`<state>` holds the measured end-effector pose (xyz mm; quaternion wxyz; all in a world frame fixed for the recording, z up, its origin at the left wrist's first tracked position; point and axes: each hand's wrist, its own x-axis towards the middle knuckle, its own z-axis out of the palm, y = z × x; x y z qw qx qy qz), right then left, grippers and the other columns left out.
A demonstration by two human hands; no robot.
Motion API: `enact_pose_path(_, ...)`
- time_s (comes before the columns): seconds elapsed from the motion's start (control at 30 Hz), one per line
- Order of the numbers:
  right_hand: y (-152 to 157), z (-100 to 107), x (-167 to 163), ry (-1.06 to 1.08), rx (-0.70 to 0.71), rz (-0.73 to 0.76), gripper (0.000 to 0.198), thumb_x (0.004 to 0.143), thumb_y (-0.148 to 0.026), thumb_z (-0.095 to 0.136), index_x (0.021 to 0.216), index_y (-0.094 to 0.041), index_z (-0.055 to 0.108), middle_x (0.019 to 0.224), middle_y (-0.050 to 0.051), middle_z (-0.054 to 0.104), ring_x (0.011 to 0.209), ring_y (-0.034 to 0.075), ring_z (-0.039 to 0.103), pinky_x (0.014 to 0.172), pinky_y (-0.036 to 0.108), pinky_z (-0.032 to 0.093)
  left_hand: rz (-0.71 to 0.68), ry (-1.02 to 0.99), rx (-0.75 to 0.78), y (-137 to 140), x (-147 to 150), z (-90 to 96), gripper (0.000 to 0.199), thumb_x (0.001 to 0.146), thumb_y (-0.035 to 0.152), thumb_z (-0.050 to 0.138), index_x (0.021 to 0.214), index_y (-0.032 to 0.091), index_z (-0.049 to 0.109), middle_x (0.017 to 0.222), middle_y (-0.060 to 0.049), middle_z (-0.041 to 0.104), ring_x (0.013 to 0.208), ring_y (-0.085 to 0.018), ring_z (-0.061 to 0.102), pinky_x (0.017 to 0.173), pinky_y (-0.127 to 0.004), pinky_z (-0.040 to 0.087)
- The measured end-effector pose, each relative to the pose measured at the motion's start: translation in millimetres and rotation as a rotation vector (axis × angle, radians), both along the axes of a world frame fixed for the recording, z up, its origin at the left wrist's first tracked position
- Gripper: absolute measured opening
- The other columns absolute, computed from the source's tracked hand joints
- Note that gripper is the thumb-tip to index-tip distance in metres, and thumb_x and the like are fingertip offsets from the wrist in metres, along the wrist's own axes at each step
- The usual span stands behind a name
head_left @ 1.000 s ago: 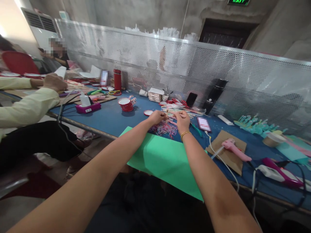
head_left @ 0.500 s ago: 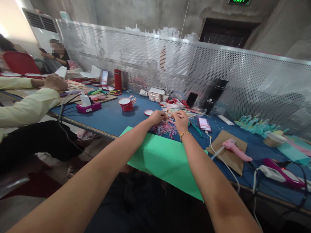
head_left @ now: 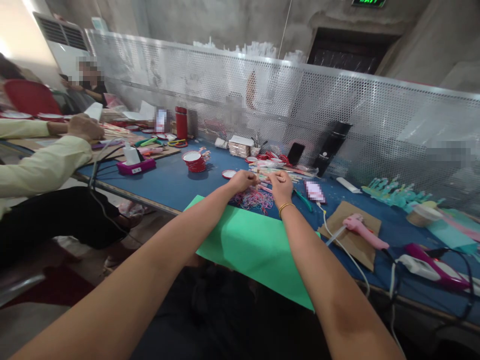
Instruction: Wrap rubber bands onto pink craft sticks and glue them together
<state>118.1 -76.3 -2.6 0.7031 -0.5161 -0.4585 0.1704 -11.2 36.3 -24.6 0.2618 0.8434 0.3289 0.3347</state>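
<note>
My left hand (head_left: 244,181) is closed in a pinch above a tangle of pink, blue and purple loops (head_left: 257,200). Just to its right, my right hand (head_left: 281,186) also has its fingers pressed together. Something small and thin shows between the two sets of fingertips, too tiny to name. Behind the hands lie thin pale sticks (head_left: 296,175). A green sheet (head_left: 247,240) hangs over the table's front edge beneath my forearms. Teal-handled pliers (head_left: 303,200) rest beside my right hand.
A pink glue gun (head_left: 365,234) lies on brown cardboard (head_left: 345,210) at right, its cord trailing near power strips. A stack of red-rimmed discs (head_left: 195,162) stands left of my hands. A co-worker's hand (head_left: 85,127) is at far left; a perforated metal screen (head_left: 210,80) lines the back.
My right hand has shifted very slightly to the right, so the fingertips are a little farther apart. My left hand stays nearly in place.
</note>
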Motion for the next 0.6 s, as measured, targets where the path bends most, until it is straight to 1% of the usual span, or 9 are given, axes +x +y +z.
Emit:
enact_pose_path(0.23,-3.0,0.9,-2.2,-0.024,0.014,0.049,0.015,0.070,-0.032,0.059,0.062,-0.021,0.054,0.059,-0.003,0.064,0.062,0.015,0.062,0.060,0.025,0.050,0.006,0.002,-0.021,-2.2,-0.8,2.1,0.037,0.067,0.048,0.063,0.061,0.012,0.066,0.054,0.002,0.050,0.053,-0.008,0.036,0.052,-0.023,0.028)
enact_pose_path(0.37,-1.5,0.1,-0.9,0.006,0.006,0.021,0.016,0.068,-0.033,0.062,0.062,-0.021,0.053,0.058,-0.003,0.064,0.063,0.016,0.063,0.060,0.025,0.050,-0.001,0.010,-0.007,-3.0,-0.6,2.8,0.038,0.068,0.049,0.062,0.061,0.012,0.066,0.055,0.002,0.051,0.054,-0.009,0.038,0.053,-0.023,0.029)
enact_pose_path(0.53,-0.7,-1.5,-1.6,-0.001,-0.002,0.072,0.014,0.070,-0.033,0.059,0.064,-0.021,0.055,0.061,-0.002,0.065,0.065,0.016,0.064,0.059,0.025,0.051,0.007,0.014,-0.026,-3.6,-0.4,3.0,0.039,0.068,0.050,0.062,0.061,0.012,0.066,0.055,0.002,0.052,0.054,-0.009,0.038,0.053,-0.023,0.029)
enact_pose_path(0.6,-0.3,-2.0,-1.2,-0.005,0.002,0.056,0.015,0.069,-0.033,0.059,0.063,-0.021,0.054,0.060,-0.003,0.065,0.065,0.016,0.064,0.059,0.025,0.050,0.016,0.018,-0.020,-3.9,-0.3,3.0,0.040,0.068,0.051,0.062,0.061,0.012,0.066,0.055,0.002,0.051,0.053,-0.009,0.037,0.053,-0.023,0.028)
